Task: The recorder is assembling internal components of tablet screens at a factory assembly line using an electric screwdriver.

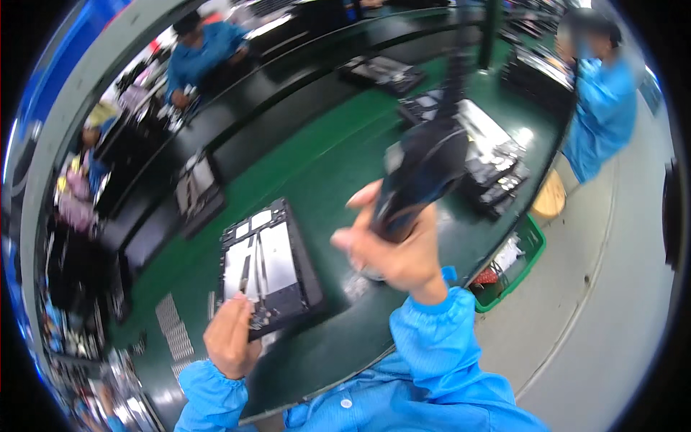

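In front of me on the green worktable lies an opened tablet-like device [276, 253] in a black frame, with silver panels and thin dark strips inside. My left hand [232, 338] is at its lower left corner, fingertips pinched together against the inner parts. What they hold, if anything, is too small to make out. To the right of the device, my right hand [403, 255] is wrapped around a black handheld tool [421, 169], its thumb and forefinger spread along the sides. The tool is blurred and a dark cord rises from it; its lower tip is hidden.
Left of the device lies a strip of small metal pieces [174, 327]. Stacked device frames [493, 155] stand at the far right, another device [198, 189] at the far left. A green bin [533, 248] is below the table edge. Co-workers in blue sit across and at right.
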`<state>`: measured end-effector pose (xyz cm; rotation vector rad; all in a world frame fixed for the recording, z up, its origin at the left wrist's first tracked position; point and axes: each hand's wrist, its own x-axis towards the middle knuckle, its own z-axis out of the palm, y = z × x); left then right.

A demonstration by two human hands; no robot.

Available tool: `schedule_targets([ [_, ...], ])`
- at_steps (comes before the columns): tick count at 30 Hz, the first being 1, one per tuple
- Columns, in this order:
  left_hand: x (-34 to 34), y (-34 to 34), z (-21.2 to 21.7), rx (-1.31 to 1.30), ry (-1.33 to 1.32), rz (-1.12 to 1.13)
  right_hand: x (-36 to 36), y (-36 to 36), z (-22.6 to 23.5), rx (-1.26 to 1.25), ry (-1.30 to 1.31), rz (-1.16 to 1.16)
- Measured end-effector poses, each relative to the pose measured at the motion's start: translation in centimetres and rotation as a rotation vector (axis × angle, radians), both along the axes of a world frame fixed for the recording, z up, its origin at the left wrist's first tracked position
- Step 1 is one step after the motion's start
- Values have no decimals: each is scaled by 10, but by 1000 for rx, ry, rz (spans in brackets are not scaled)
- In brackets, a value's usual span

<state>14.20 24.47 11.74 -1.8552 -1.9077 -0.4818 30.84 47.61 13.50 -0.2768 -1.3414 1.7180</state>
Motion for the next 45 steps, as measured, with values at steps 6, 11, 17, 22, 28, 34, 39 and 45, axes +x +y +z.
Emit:
schedule_targets([
  [6,35,-60,-39,-302,-319,39,-79,-13,-19,47,1,45],
  [11,0,-58,-75,220,-845,111,-114,-18,-54,145,-161,-37],
  [17,13,-15,-82,369,-1041,98,-104,-30,-63,77,-180,38],
  [22,12,-12,-84,230,-992,106,-95,-25,-43,65,-99,-18],
  [28,6,-7,-85,235,-1017,117,-66,23,-29,179,-88,-184],
  [34,8,-3,-83,175,-946,141,-81,15,-44,178,-177,-63],
  [39,10,-3,-84,179,-964,169,-106,12,-48,267,-232,-55],
  [45,8,-3,-86,165,-887,176,-82,15,-38,114,-30,-66],
])
